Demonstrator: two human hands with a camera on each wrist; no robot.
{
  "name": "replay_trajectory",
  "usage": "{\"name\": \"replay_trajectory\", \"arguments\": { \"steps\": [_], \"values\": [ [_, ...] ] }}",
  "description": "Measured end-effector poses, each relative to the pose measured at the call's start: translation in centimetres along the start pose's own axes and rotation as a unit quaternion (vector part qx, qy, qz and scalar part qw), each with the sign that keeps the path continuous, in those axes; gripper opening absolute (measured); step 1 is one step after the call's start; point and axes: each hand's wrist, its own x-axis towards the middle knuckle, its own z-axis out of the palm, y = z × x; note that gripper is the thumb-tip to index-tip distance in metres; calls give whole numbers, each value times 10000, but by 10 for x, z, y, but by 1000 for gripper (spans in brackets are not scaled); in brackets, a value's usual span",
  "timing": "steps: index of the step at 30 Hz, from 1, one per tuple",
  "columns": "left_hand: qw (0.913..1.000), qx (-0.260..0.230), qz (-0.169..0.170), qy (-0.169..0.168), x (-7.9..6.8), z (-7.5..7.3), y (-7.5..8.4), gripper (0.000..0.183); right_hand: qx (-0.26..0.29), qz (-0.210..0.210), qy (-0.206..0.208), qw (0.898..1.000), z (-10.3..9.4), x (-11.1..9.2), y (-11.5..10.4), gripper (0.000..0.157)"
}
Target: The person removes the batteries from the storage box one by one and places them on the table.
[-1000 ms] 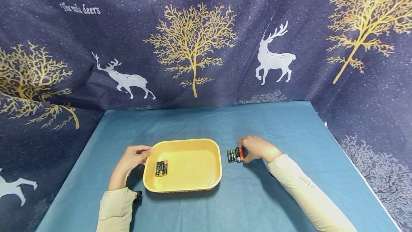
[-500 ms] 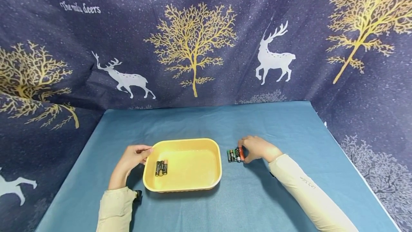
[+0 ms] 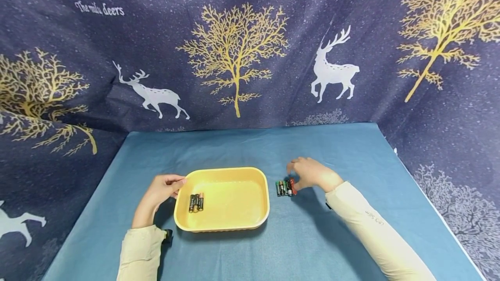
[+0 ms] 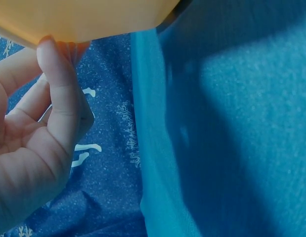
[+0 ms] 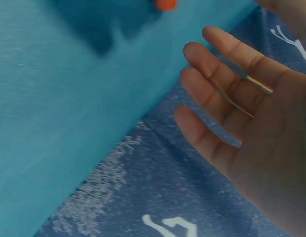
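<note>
Pinching the rim of the yellow tub (image 3: 234, 203), our left hand (image 3: 163, 189) grasps it between thumb and fingers. Inside the tub, just right of that hand, we see three dark batteries (image 3: 196, 203) lying side by side. Farther right, a row of batteries (image 3: 288, 187) lies on the blue cloth (image 3: 293, 242), just left of our right hand (image 3: 312, 173), the red battery (image 3: 293, 183) nearest its thumb. That hand is released, its fingers (image 5: 198, 88) loosely parted.
</note>
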Motion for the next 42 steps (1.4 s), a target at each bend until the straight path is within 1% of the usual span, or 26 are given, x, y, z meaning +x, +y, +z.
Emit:
{"name": "replay_trajectory", "arguments": {
  "steps": [6,9,14,19,21,26,32,42],
  "values": [
    [10000,-47,31,-10,-1,1,0,30,98,-289,317,9990,-14,4,-11,43],
    [10000,-86,21,-18,-1,1,0,30,71,-478,488,9976,-19,9,-18,41],
    [9999,-97,-9,-43,-1,1,-1,31,-15,-778,651,9948,-27,18,-28,35],
    [9999,-98,28,-28,-2,1,-1,30,-56,-982,740,9924,-37,27,-41,35],
    [9999,-97,34,-18,-2,1,-2,30,-52,-1003,741,9922,-41,31,-48,35],
    [10000,-65,34,-12,-2,0,-2,30,-143,-1119,725,9910,-48,45,-65,36],
    [10000,-42,44,-9,-2,0,-1,30,-170,-1378,799,9871,-56,61,-82,36],
    [10000,-22,51,-3,-1,-1,0,30,-272,-1598,850,9831,-58,77,-108,36]
  ]
}}
